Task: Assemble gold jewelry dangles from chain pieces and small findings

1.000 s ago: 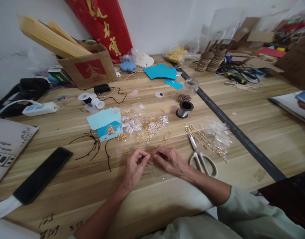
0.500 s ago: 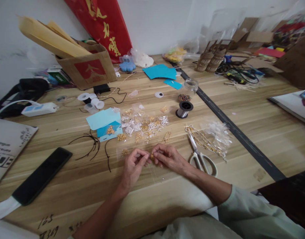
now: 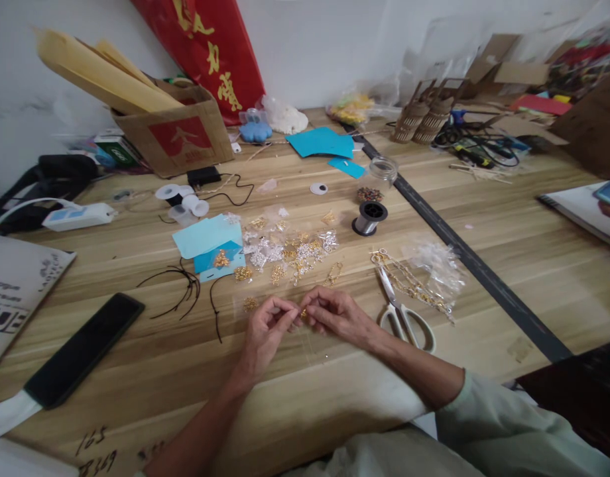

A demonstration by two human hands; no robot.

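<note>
"So, what does my feed list for the hands?"

"Left hand (image 3: 265, 332): one, in a narrow pinch, tips right beside the gold piece (image 3: 304, 313). Whether it grips anything itself, I cannot tell; too small."

"And the right?"

"Right hand (image 3: 339, 319): one, narrow, thumb and fingertips closed on the gold piece, which sits between the two hands, over the near part of the table (image 3: 185, 377)."

"Nearest stock, as I see it?"

"Gold beads (image 3: 250, 304): one small heap, just beyond the left hand. Gold loop (image 3: 333, 273): one, just beyond the right. Trinkets (image 3: 265, 253): gold and silver, clustered farther back."

"My right side?"

"Scissors (image 3: 395, 307): one pair, pale handles, just beyond the right forearm, blades pointing away from the person. Chains (image 3: 409, 286): beside the blades, next to clear bags (image 3: 440, 266). Spool (image 3: 368, 220): one, upright, near the jar (image 3: 382, 172)."

"Left side?"

"Cards (image 3: 205, 237): blue, overlapping. Cords (image 3: 188, 290): black, loosely curled. Phone (image 3: 86, 351): one, flat, dark screen up."
</note>
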